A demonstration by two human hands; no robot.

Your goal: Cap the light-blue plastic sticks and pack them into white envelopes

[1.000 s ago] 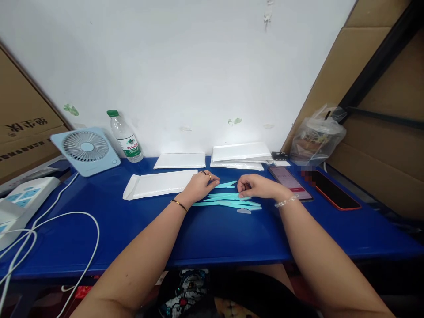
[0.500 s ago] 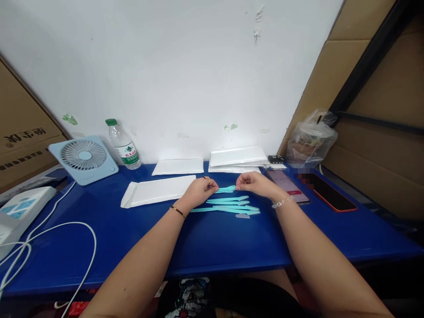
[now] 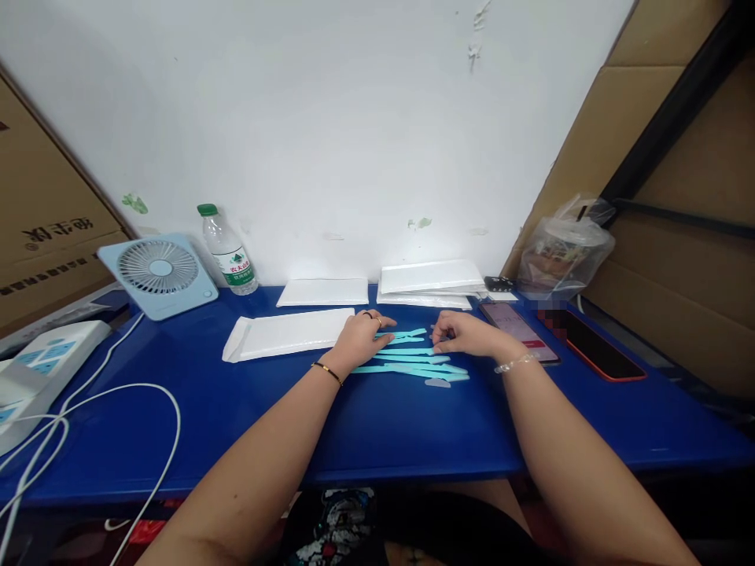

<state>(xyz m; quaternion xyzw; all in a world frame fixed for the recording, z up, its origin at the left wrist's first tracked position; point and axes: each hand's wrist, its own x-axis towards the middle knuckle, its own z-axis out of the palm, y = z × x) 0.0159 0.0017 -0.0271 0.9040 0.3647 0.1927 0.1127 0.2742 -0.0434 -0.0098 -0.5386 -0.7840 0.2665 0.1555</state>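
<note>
Several thin turquoise strips point(image 3: 413, 363) lie side by side on the blue table point(image 3: 377, 424). My left hand point(image 3: 359, 339), with a ring and a thin bracelet, is curled over the strips' left ends, fingertips on the top strip point(image 3: 406, 335). My right hand point(image 3: 465, 334), wearing a bead bracelet, is curled at the strips' right ends, fingertips pinched on one end. A small pale oval piece point(image 3: 437, 384) lies just in front of the strips.
A white padded envelope point(image 3: 289, 332) lies left of my left hand; more envelopes point(image 3: 428, 279) are stacked by the wall. A fan point(image 3: 158, 271), a water bottle point(image 3: 229, 251), white cables point(image 3: 88, 401), two phones point(image 3: 590, 350) and a bagged cup point(image 3: 563, 251) ring the work area.
The strip that both hands held up between them now lies on the table with the others. Both hands have dropped onto the ends of the pile.
</note>
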